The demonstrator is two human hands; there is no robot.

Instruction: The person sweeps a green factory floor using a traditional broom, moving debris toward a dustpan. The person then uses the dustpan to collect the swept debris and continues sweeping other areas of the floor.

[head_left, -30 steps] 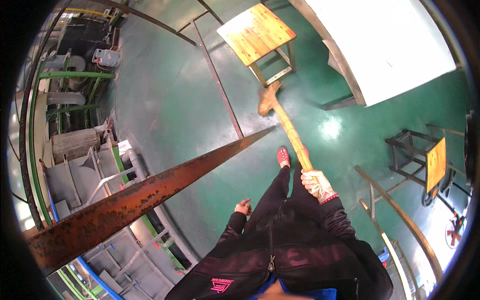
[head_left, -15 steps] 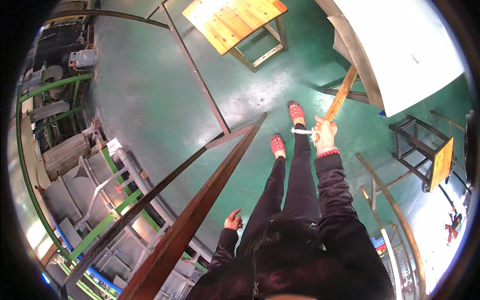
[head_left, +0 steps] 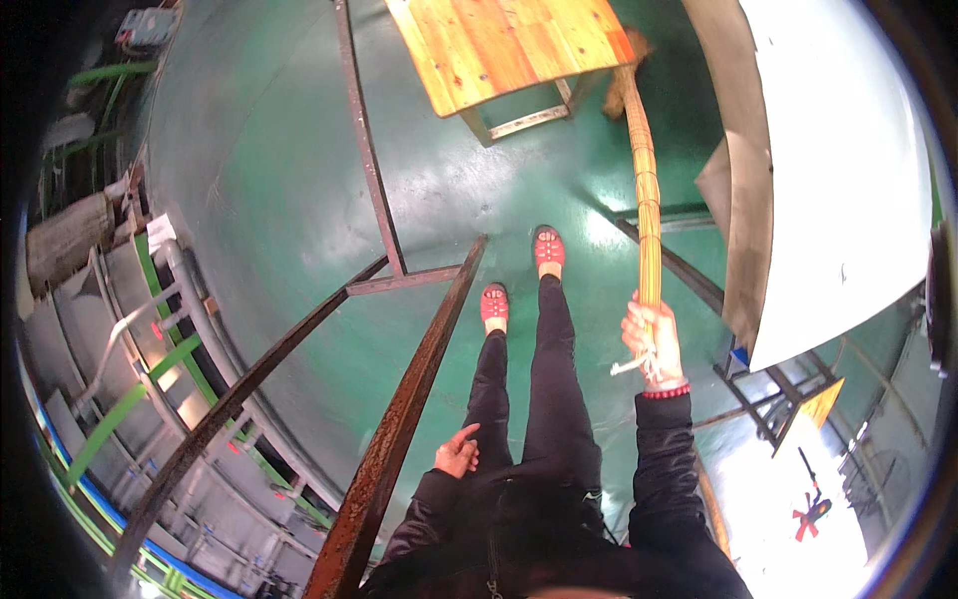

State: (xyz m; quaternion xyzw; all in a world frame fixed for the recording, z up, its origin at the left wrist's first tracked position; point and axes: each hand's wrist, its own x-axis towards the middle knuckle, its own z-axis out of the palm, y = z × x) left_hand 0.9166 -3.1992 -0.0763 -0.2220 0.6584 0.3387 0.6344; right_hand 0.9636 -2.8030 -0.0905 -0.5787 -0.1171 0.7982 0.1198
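Note:
My right hand (head_left: 654,341) grips the end of a long yellow bamboo-handled broom (head_left: 647,190), which reaches forward to its brush head on the green floor beside a wooden table (head_left: 509,45). A white cord dangles from the handle end at my wrist. My left hand (head_left: 457,454) hangs by my hip with loosely curled fingers, holding nothing, close to a rusty steel bar (head_left: 399,419). My red shoes (head_left: 519,280) stand on the green floor.
A rusty angle-iron frame (head_left: 364,170) crosses the floor on my left. A large white panel on a metal stand (head_left: 838,180) rises on the right. Grey machinery with green and blue rails (head_left: 130,329) lines the left side. A dark metal stand (head_left: 788,399) sits at lower right.
I have stepped forward toward the wooden table. The broom has swung from angled up at my right to pointing ahead, its head now on the floor by the table.

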